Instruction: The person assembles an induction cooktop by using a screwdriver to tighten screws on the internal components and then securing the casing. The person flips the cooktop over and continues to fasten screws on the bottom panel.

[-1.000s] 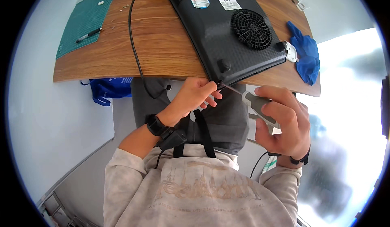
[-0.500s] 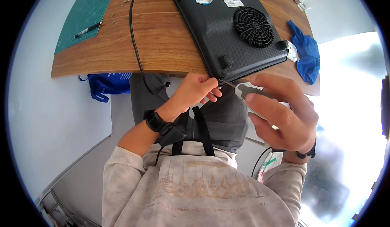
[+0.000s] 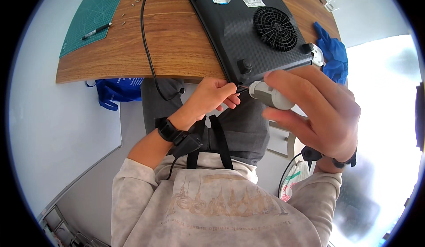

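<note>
A black induction cooker point(image 3: 234, 39) lies with its underside up on the table, its near corner reaching past the front edge. My left hand point(image 3: 214, 94) pinches that corner, thumb on top and fingers curled below. In my right hand point(image 3: 321, 110) is a screwdriver point(image 3: 271, 95) with a thick white and grey handle, gripped between thumb and fingers. Its thin shaft points left at the corner beside my left thumb. The tip is too small to make out, so I cannot tell whether it sits in a screw.
On the wooden table point(image 3: 177, 39) lie a green cutting mat point(image 3: 86, 21), a marker point(image 3: 96, 31) and several small screws point(image 3: 137, 0). A black cable point(image 3: 144, 30) hangs over the front edge. At the right are a blue cloth point(image 3: 333, 54) and a white object point(image 3: 317, 55).
My right hand has shifted slightly right and its fingers have turned the screwdriver handle, which now shows a paler side. My left hand stays at the corner.
</note>
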`<state>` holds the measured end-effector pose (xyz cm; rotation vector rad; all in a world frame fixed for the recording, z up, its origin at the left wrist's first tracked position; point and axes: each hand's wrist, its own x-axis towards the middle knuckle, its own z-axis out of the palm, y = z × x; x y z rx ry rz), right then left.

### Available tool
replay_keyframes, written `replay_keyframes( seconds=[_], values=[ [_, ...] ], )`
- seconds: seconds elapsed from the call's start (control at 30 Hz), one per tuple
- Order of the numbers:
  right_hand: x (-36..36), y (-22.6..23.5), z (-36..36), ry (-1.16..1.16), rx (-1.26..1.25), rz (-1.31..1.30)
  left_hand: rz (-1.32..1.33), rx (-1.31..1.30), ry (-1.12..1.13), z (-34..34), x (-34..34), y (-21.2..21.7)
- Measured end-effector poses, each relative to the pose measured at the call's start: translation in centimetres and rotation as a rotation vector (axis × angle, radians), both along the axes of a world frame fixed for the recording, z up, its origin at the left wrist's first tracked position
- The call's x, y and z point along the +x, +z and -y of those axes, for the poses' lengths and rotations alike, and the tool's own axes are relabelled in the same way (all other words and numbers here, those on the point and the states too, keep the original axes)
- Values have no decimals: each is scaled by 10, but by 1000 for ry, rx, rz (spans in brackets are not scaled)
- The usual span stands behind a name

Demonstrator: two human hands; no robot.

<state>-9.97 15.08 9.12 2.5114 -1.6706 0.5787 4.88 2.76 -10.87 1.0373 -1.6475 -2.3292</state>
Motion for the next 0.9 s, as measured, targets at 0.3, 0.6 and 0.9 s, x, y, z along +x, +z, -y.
replay_keyframes(
  seconds=[0.3, 0.6, 0.9],
  values=[
    [-3, -6, 16, -140, -285, -244, -86, -25, -28, 1, 3, 4],
    [0, -22, 25, -198, -307, -56, -19, 9, -3, 1, 0, 2],
    [-20, -30, 14, -130, -31, 257, 3, 30, -25, 3, 1, 8]
  ],
)
